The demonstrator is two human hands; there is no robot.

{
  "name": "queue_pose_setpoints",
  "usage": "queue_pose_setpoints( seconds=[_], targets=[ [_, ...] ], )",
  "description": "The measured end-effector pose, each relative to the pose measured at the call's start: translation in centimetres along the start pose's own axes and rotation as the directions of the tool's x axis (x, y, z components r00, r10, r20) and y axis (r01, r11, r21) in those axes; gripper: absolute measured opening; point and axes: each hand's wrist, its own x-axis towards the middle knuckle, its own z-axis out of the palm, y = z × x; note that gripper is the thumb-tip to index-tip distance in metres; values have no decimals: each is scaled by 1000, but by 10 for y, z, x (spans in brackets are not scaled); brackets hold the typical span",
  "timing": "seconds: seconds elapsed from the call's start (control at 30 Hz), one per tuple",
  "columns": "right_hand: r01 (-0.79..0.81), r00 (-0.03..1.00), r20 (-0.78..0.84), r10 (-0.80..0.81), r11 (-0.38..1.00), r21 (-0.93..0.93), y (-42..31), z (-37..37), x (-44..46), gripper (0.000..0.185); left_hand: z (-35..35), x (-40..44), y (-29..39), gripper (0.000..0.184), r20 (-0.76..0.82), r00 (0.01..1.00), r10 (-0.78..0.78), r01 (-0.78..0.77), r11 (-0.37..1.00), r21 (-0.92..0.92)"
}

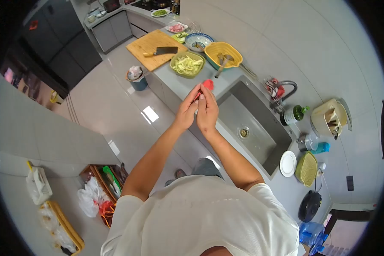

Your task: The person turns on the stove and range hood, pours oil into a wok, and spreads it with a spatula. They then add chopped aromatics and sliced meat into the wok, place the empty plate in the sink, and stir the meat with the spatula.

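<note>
My left hand (186, 110) and my right hand (208, 111) are pressed together over the counter's front edge, fingertips meeting. A bit of something small and red shows between them; its kind is hidden by the fingers. Just past my fingertips, a red piece (208, 84) shows against the counter; I cannot tell if it is part of the same thing. Beyond lies a green basket (173, 68) of pale cut vegetable strips (187, 65). A cleaver (166, 50) rests on the wooden cutting board (143, 46).
To the right is a grey sink (260, 145) with a faucet (291, 87). A yellow colander (232, 48) with ladles and a patterned bowl (199, 39) stand at the back. A green bottle (295, 114) and white plate (288, 164) flank the sink. A trash bin (138, 84) stands on the floor.
</note>
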Motion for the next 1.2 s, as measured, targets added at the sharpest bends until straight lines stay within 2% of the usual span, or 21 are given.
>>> queue_pose_setpoints(
  seconds=[0.07, 0.1, 0.27, 0.37, 0.47, 0.57, 0.6, 0.67, 0.77, 0.9, 1.0, 1.1, 1.2],
  targets=[
    [29, 1000, 6, -29, 998, -55, 2, -2, 13, 35, 2, 13, -3, 55, -6, 999, 43, -43, 999, -15],
    [-36, 999, -3, 36, 999, 21, -2, 74, 27, 35, -74, 29, 7, 56, -3, 1000, -15, 15, 1000, 26],
    [-21, 1000, 11, 20, 993, 115, 35, 163, 92, 35, -161, 99, -13, 56, -26, 999, -46, 48, 996, 73],
    [-102, 994, 55, 94, 982, 161, 61, 234, 121, 35, -227, 133, -19, 57, -70, 992, -103, 112, 984, 139],
    [-114, 991, 93, 98, 974, 196, 56, 295, 159, 35, -290, 168, -16, 62, -107, 980, -166, 180, 975, 131],
    [-152, 979, 167, 115, 960, 235, 59, 354, 193, 36, -341, 197, -8, 62, -159, 977, -145, 159, 984, 80],
    [-110, 983, 167, 74, 971, 215, 60, 370, 203, 36, -355, 203, -8, 61, -181, 970, -163, 178, 981, 71],
    [-135, 977, 189, 97, 970, 201, 59, 400, 221, 36, -388, 224, -5, 57, -212, 962, -173, 191, 980, 64],
    [-90, 983, 173, 62, 983, 158, 71, 453, 248, 36, -446, 254, -19, 57, -165, 981, -97, 113, 989, 92],
    [-67, 991, 124, 52, 991, 117, 84, 531, 278, 36, -525, 292, -32, 58, -115, 990, -86, 94, 993, 72],
    [-83, 995, 69, 75, 990, 114, 83, 596, 305, 36, -588, 324, -26, 59, -64, 989, -134, 140, 985, 105],
    [-77, 997, 13, 77, 996, 40, 70, 652, 325, 36, -645, 353, -8, 59, -35, 972, -232, 232, 973, 14],
    [-72, 997, -30, 72, 997, -12, 58, 703, 355, 36, -695, 385, -2, 59, 31, 990, -134, 135, 991, -6]
  ],
)
